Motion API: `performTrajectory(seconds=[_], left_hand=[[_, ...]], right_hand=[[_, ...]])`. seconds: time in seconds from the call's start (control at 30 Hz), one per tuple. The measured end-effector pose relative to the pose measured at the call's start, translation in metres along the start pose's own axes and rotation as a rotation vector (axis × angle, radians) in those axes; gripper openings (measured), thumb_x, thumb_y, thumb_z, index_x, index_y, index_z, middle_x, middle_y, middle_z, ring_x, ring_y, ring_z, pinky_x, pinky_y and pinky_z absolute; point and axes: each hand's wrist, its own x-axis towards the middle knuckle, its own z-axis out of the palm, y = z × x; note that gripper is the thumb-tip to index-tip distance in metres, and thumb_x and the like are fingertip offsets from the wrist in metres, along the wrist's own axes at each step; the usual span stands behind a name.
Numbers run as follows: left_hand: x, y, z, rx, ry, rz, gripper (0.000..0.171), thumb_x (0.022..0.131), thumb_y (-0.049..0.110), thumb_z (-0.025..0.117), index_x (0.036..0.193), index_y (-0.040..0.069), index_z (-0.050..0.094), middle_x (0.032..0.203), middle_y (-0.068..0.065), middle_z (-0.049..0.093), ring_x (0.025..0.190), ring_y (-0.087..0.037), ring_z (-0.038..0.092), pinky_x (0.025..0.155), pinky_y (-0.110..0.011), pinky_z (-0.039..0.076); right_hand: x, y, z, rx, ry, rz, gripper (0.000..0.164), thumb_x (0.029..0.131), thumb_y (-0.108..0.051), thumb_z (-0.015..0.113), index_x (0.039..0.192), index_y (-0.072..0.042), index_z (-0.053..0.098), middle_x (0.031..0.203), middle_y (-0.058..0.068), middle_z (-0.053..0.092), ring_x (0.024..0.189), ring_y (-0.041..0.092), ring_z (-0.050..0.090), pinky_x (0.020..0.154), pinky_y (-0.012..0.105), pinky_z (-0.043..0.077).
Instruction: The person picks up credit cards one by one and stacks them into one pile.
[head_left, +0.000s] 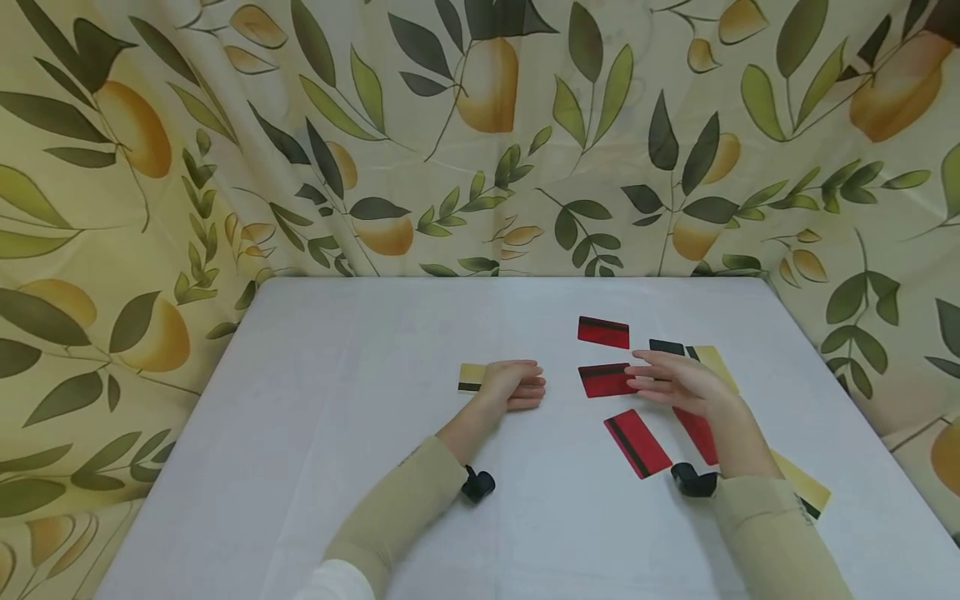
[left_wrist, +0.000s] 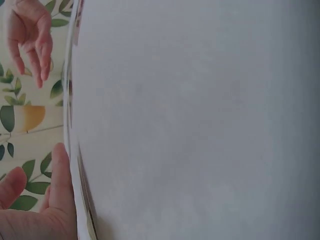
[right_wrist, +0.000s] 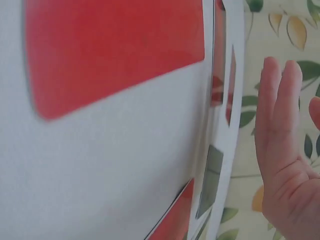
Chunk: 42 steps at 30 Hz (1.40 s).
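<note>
My left hand (head_left: 513, 385) hovers or rests beside a gold card with a dark stripe (head_left: 471, 375), covering its right end. The fingers of that hand are straight and nothing shows in them. Over the card group at the right is my right hand (head_left: 686, 383), its fingers extended and holding nothing. Its fingertips overlap a striped red card (head_left: 600, 385) in the head view. In the right wrist view this hand (right_wrist: 287, 150) appears raised above the table, near a large red card (right_wrist: 120, 45). Whether either hand touches a card, I cannot tell.
More striped cards lie around the right hand: a red one (head_left: 603, 338) behind, a tilted red one (head_left: 651, 437) in front, another red one (head_left: 695, 435) partly under the wrist, a dark one (head_left: 664, 345) and gold ones (head_left: 718, 367). The white table (head_left: 337, 400) meets a patterned curtain.
</note>
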Motion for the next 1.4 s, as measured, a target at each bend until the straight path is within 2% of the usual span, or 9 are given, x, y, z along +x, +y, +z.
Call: performTrajectory(seconds=[0.1,0.23,0.57,0.77,1.07,1.4], left_hand=[[0.001,-0.002,0.005,-0.015,-0.009,0.007,0.038,0.081,0.013,0.066,0.118,0.004,0.059,0.089,-0.010,0.069,0.079,-0.020,0.068,0.071,-0.036,0.056],[0.003,-0.005,0.012,-0.042,-0.024,0.003,0.040,0.083,0.015,0.065,0.120,0.003,0.058,0.096,-0.014,0.068,0.086,-0.024,0.067,0.073,-0.037,0.056],[0.007,-0.011,0.028,-0.112,-0.011,-0.003,0.035,0.084,0.018,0.064,0.115,0.003,0.059,0.100,-0.017,0.066,0.092,-0.028,0.065,0.074,-0.040,0.055],[0.009,-0.015,0.038,-0.151,0.000,-0.012,0.033,0.084,0.019,0.063,0.114,0.005,0.060,0.101,-0.016,0.066,0.091,-0.027,0.065,0.075,-0.041,0.055],[0.007,-0.021,0.050,-0.207,-0.027,-0.017,0.034,0.084,0.019,0.063,0.114,0.003,0.059,0.105,-0.017,0.065,0.096,-0.030,0.064,0.079,-0.044,0.053],[0.008,-0.022,0.057,-0.213,-0.025,-0.031,0.037,0.081,0.021,0.065,0.112,0.002,0.058,0.104,-0.016,0.065,0.096,-0.028,0.064,0.078,-0.045,0.053]], right_hand=[[-0.002,0.003,-0.007,0.041,-0.002,-0.016,0.069,0.095,-0.031,0.048,0.146,-0.004,0.010,0.104,-0.001,0.059,0.097,0.017,0.063,0.092,0.034,0.047],[-0.003,0.007,-0.014,0.039,0.006,-0.039,0.070,0.095,-0.030,0.048,0.146,-0.001,0.008,0.101,-0.003,0.062,0.096,0.016,0.063,0.090,0.033,0.048],[-0.002,0.016,-0.020,-0.029,0.077,-0.057,0.072,0.095,-0.032,0.048,0.145,0.003,0.009,0.098,-0.003,0.063,0.091,0.015,0.065,0.083,0.031,0.053],[-0.003,0.018,-0.018,-0.116,0.098,-0.080,0.070,0.096,-0.033,0.046,0.144,0.003,0.010,0.104,-0.001,0.062,0.093,0.013,0.065,0.082,0.029,0.053],[-0.002,0.018,-0.014,-0.114,0.104,-0.025,0.069,0.095,-0.036,0.046,0.145,-0.001,0.014,0.103,-0.003,0.064,0.094,0.014,0.065,0.083,0.032,0.052],[-0.003,0.019,-0.011,-0.061,0.098,0.014,0.073,0.094,-0.038,0.049,0.146,-0.005,0.012,0.101,-0.005,0.064,0.096,0.016,0.064,0.087,0.036,0.051]])
